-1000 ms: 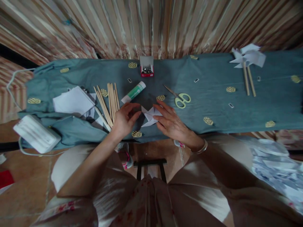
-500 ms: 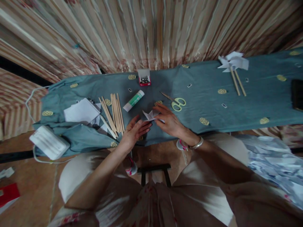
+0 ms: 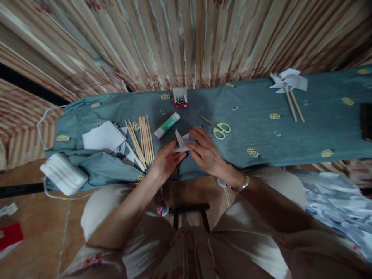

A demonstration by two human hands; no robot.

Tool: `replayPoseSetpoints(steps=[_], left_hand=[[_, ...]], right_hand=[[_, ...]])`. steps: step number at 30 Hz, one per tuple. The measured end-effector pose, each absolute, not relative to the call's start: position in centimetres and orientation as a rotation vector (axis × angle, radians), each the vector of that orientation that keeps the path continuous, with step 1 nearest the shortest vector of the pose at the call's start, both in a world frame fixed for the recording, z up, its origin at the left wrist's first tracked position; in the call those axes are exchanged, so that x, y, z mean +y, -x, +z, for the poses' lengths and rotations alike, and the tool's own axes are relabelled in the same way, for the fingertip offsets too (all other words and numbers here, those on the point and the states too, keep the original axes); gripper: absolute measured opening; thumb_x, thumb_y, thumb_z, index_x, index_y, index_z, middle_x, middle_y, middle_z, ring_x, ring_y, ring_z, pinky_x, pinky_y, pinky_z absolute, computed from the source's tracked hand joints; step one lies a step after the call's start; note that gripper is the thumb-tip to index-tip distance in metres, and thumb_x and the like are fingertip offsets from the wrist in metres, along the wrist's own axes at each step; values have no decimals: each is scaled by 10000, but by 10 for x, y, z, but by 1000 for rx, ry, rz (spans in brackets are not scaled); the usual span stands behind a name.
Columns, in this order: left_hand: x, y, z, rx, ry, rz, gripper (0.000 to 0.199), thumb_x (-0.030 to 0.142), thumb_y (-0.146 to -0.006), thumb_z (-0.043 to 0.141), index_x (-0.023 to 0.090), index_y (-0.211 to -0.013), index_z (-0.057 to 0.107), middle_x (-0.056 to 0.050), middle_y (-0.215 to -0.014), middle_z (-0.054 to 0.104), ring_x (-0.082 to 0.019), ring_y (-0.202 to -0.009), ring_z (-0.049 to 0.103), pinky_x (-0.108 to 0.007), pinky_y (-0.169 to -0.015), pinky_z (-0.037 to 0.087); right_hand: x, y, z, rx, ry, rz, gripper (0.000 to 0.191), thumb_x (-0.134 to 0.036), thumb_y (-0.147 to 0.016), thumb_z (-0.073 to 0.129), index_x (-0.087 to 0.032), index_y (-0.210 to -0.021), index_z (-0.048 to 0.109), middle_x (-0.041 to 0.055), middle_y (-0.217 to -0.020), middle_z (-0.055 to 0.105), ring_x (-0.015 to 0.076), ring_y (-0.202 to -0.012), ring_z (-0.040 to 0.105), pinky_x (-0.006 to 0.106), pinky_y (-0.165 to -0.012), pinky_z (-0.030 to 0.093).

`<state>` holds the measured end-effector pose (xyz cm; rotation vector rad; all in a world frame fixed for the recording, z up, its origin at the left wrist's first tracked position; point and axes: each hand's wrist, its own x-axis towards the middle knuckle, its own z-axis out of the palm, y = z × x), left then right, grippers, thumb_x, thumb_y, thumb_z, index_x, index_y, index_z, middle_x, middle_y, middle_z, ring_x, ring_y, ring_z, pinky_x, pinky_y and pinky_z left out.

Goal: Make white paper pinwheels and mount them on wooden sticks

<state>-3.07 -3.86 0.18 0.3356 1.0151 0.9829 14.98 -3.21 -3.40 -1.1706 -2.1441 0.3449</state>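
Note:
A white paper pinwheel (image 3: pixel 182 144) with folded blades is between my hands, over the near side of the cloth. My left hand (image 3: pixel 165 162) is closed on its left edge, thumb above and fingers beneath. From the right, my right hand (image 3: pixel 205 153) grips the same paper, its fingers covering part of it. Just beyond lie a green-and-white glue stick (image 3: pixel 167 125) and scissors with light green handles (image 3: pixel 217 128). An open red box (image 3: pixel 180 100) of small shiny metal pieces stands farther back.
Wooden sticks (image 3: pixel 147 141) lie left of my hands, beside stacked white paper (image 3: pixel 103 136). A white power strip (image 3: pixel 64 174) sits at the left edge. Finished pinwheels on sticks (image 3: pixel 289 82) rest at the back right. Paper scraps (image 3: pixel 334 205) are heaped at lower right.
One blade of the paper pinwheel now stands up more sharply. My hands have shifted only slightly around it. The whole view has moved a little.

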Motion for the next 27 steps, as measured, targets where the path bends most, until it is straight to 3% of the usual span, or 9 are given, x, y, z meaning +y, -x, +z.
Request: replayPoseSetpoints(steps=[5,9,21,27], left_hand=[[-33,31,8,1015,-427,1089,358,219,-646,853,168,-969,706,-23,-918,766,-161,-820,709,-319,-897,537],[-30,30,7,1038,-475,1145,420,178,-584,889,164,-965,712,-15,-897,761,-159,-833,704,-314,-898,523],[-24,30,8,1031,-427,1158,396,195,-505,927,148,-857,750,-12,-817,769,-127,-710,684,-243,-713,529],[-24,30,7,1026,-435,1161,382,197,-506,923,160,-846,752,-14,-810,771,-135,-703,685,-254,-706,549]], right_hand=[[-38,-144,-23,-2218,1114,238,386,-400,-969,541,-181,-1280,606,171,-1538,440,312,-1517,273,572,-1153,382],[-40,-140,-18,-2236,1094,290,470,-464,-961,542,-230,-1368,530,141,-1604,349,314,-1542,203,605,-1169,341],[-39,-138,-13,-2030,1041,484,420,-468,-994,445,-300,-1347,600,33,-1612,351,302,-1533,238,551,-1238,267],[-39,-138,-15,-1920,1038,649,390,-447,-1003,430,-388,-1339,620,-58,-1597,370,311,-1523,267,543,-1247,254]])
